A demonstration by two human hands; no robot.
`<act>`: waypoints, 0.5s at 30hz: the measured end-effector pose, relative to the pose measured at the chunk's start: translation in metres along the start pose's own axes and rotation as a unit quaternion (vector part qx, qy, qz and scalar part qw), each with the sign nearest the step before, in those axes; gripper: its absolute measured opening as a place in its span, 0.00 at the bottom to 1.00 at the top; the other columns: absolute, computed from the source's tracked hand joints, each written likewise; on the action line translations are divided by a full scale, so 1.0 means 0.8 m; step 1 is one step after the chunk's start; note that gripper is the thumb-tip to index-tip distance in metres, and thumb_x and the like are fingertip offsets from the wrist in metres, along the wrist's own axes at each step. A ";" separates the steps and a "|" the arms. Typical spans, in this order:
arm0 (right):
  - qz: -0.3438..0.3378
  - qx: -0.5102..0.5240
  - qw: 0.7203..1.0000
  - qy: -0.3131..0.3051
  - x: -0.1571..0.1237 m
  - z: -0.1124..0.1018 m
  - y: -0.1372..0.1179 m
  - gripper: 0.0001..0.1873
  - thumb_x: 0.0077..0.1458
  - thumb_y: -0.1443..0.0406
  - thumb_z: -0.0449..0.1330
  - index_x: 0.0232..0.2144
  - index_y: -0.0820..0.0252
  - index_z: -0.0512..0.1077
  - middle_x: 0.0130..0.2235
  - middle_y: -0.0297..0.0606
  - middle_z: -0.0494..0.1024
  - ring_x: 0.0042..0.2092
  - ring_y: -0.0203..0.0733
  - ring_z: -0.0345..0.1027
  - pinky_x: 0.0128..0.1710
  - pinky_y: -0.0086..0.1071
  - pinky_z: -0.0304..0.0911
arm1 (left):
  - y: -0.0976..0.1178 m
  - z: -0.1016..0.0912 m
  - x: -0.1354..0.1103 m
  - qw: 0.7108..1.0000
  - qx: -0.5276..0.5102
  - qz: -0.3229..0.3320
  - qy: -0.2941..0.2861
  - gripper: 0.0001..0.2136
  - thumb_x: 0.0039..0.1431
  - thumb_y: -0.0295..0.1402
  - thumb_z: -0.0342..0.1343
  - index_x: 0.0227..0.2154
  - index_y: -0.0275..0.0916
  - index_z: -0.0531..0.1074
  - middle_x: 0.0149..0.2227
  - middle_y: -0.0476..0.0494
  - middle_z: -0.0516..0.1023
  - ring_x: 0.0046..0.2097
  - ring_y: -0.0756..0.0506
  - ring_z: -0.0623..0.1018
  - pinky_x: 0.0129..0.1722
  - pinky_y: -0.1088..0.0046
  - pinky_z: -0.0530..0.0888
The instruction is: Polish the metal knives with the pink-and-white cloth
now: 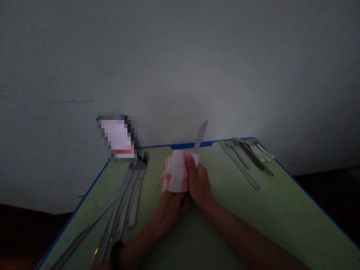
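Note:
A table knife (200, 135) points upward in the middle of the head view, its blade rising out of a folded pink-and-white cloth (177, 173). My right hand (199, 183) is closed on the cloth around the knife, thumb lying along its front. Just below, my left hand (171, 206) is closed at the lower end of the knife; the handle itself is hidden by the hands and cloth. Nearest to my left forearm, several table knives (134, 200) lie side by side on the green table (180, 247).
More cutlery (250, 153) lies at the back right, with one knife (242, 168) set apart on its left. A phone-like device (116, 137), blurred out, leans against the grey wall (180, 67) at the back left. Blue trim (191, 145) edges the table.

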State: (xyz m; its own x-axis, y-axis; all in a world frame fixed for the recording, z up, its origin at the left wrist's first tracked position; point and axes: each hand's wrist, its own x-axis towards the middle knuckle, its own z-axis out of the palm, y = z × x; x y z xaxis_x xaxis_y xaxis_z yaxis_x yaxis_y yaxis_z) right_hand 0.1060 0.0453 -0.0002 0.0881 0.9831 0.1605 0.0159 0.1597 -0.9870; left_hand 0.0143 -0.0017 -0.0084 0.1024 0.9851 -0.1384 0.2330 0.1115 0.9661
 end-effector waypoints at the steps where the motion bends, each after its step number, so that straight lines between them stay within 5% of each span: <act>1: -0.002 0.003 1.000 -0.009 0.000 0.000 0.001 0.22 0.55 0.51 0.48 0.19 0.60 0.66 0.20 0.32 0.68 0.23 0.34 0.59 0.23 0.26 0.53 | 0.001 0.000 0.000 1.000 0.015 -0.005 -0.001 0.17 0.58 0.43 0.40 0.18 0.40 0.57 0.16 0.53 0.60 0.19 0.52 0.60 0.20 0.76 0.59; 5: -0.006 0.003 1.000 0.005 0.016 -0.013 -0.002 0.23 0.55 0.50 0.48 0.20 0.60 0.66 0.21 0.32 0.68 0.23 0.33 0.58 0.22 0.25 0.53 | 0.006 0.002 -0.005 0.997 0.072 -0.002 -0.034 0.20 0.60 0.47 0.39 0.19 0.39 0.59 0.17 0.53 0.61 0.21 0.51 0.62 0.21 0.75 0.60; 15: -0.035 0.060 0.981 0.179 0.086 -0.087 -0.014 0.25 0.49 0.45 0.51 0.18 0.61 0.63 0.17 0.29 0.61 0.19 0.31 0.50 0.18 0.27 0.47 | 0.014 -0.002 -0.020 0.963 0.177 0.081 -0.187 0.19 0.65 0.43 0.35 0.24 0.38 0.61 0.21 0.54 0.62 0.24 0.52 0.63 0.26 0.77 0.60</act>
State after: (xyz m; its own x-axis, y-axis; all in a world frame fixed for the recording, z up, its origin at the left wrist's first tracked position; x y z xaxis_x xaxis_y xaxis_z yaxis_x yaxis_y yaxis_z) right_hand 0.1816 0.1045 0.0222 0.4349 0.8785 0.1977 -0.0812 0.2569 -0.9630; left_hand 0.0140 -0.0160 0.0046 0.4900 0.8626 -0.1258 0.4939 -0.1558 0.8554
